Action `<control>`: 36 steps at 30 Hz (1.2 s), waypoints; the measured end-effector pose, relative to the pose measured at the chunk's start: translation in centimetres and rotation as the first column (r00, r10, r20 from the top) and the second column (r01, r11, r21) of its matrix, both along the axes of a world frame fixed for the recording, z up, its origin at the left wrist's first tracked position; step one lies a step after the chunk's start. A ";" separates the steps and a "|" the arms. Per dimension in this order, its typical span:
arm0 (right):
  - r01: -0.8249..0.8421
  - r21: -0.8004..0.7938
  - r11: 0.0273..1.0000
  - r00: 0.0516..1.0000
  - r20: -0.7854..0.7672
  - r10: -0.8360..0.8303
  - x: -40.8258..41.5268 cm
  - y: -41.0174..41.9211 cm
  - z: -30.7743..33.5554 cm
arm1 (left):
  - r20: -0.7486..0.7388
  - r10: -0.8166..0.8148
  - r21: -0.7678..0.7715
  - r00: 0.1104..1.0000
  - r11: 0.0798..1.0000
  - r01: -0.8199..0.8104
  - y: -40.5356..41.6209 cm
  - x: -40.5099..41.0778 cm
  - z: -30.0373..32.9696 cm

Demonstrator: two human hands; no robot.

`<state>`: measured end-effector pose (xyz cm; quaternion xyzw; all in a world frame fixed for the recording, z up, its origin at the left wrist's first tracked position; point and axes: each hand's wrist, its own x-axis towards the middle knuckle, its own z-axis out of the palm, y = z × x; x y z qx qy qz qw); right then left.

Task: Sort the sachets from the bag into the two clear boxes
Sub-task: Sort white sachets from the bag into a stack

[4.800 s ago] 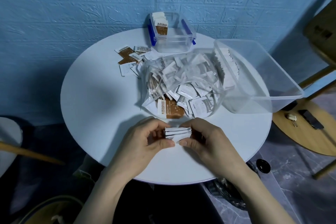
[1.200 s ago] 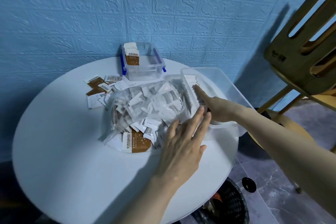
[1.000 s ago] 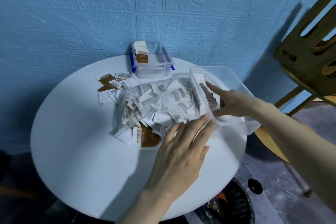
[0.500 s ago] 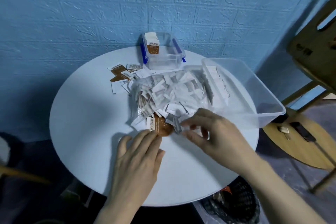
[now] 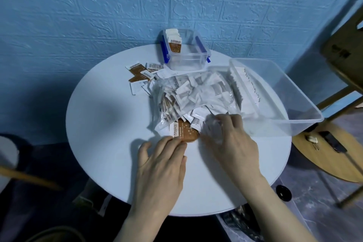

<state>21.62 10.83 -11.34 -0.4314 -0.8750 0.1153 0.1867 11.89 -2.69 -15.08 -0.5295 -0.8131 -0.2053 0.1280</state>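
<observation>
Left hand (image 5: 161, 165) lay flat, fingers on brown sachet (image 5: 183, 132); right hand (image 5: 231, 141) curled, blurred, grip unclear, beside bag (image 5: 196, 94).

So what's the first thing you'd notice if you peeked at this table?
Probably the clear bag stuffed with white sachets, in the middle of the round white table, with the left hand and right hand reaching in at its near end. Behind it stands a small blue-clipped box, and a big clear box sits at the right.
</observation>
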 end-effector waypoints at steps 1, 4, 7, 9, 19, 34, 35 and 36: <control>0.033 -0.014 0.999 0.999 0.020 -0.032 0.2 0.0 -0.2 | 0.001 0.005 -0.003 1.000 1.000 -0.005 0.0 0.0 0.0; 0.087 -0.048 0.995 0.996 0.014 -0.086 0.4 -0.3 -0.6 | 0.004 0.004 -0.005 1.000 1.000 -0.004 0.0 0.0 0.0; 0.084 -0.089 0.992 0.993 -0.071 -0.091 0.7 -0.6 -0.7 | 0.024 -0.014 0.003 1.000 1.000 0.014 -0.1 -0.1 -0.1; 0.018 -0.096 0.995 0.988 -0.152 -0.033 1.0 -0.5 -0.8 | 0.044 -0.023 0.019 0.999 1.000 0.022 -0.1 -0.2 -0.2; -0.250 -0.481 0.841 0.807 -0.583 -0.094 1.3 0.6 -0.6 | 0.145 -0.115 0.171 0.983 0.981 0.090 -0.4 -0.4 -0.1; -0.550 -0.630 0.548 0.709 -0.699 -0.092 0.2 -2.3 -0.9 | 0.861 -0.363 0.466 0.355 0.844 -0.266 -0.1 -1.0 0.7; -0.556 -0.629 0.543 0.703 -0.705 -0.096 0.2 -2.3 -0.9 | 0.865 -0.366 0.464 0.342 0.844 -0.270 -0.1 -1.0 0.7; -0.558 -0.628 0.542 0.696 -0.710 -0.105 0.3 -2.4 -0.9 | 0.868 -0.368 0.463 0.333 0.843 -0.273 -0.1 -1.0 0.7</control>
